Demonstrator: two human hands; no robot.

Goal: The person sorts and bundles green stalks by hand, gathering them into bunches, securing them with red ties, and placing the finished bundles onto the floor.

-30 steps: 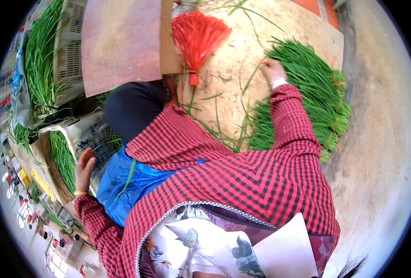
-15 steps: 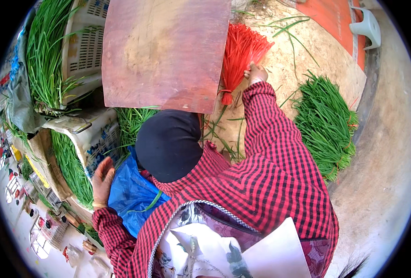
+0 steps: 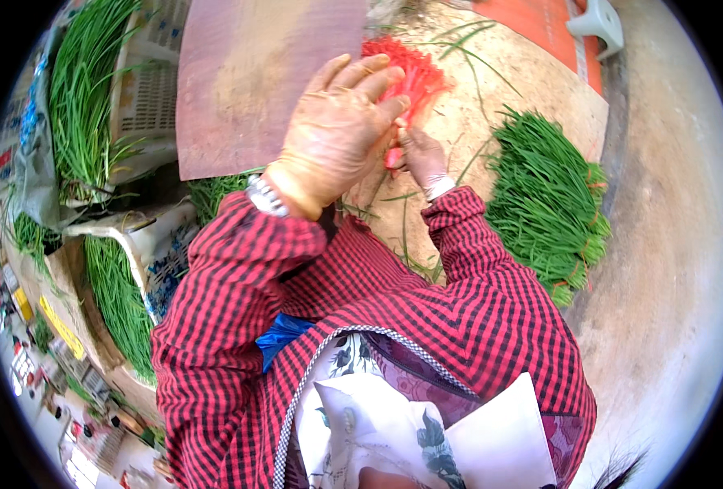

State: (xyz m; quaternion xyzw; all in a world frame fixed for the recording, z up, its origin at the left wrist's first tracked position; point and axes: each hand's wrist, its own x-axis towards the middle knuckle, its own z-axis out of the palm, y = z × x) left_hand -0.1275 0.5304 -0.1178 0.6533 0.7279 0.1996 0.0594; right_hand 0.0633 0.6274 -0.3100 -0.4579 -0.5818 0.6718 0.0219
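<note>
- Two pale slatted plastic crates (image 3: 143, 110) holding long green stalks (image 3: 92, 94), far left of the frame.
- Flat reddish wooden board (image 3: 268, 90), upper centre-left.
- Left hand (image 3: 333, 134), upper centre, fingers loosely spread; I can't tell whether it grips anything.
- Fanned bundle of red plastic strands (image 3: 418, 80), upper centre, partly behind that hand.
- Right hand (image 3: 423, 155) beside it, fingers bent, grip unclear from here.
- Piled dark-green leafy bunches (image 3: 544, 200), right of centre.

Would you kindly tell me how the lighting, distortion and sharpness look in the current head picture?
Head view: black corners frame the fisheye image; the floor washes out pale toward the lower right; the greens at right look fairly evenly lit; the red strands seem slightly smeared.
</note>
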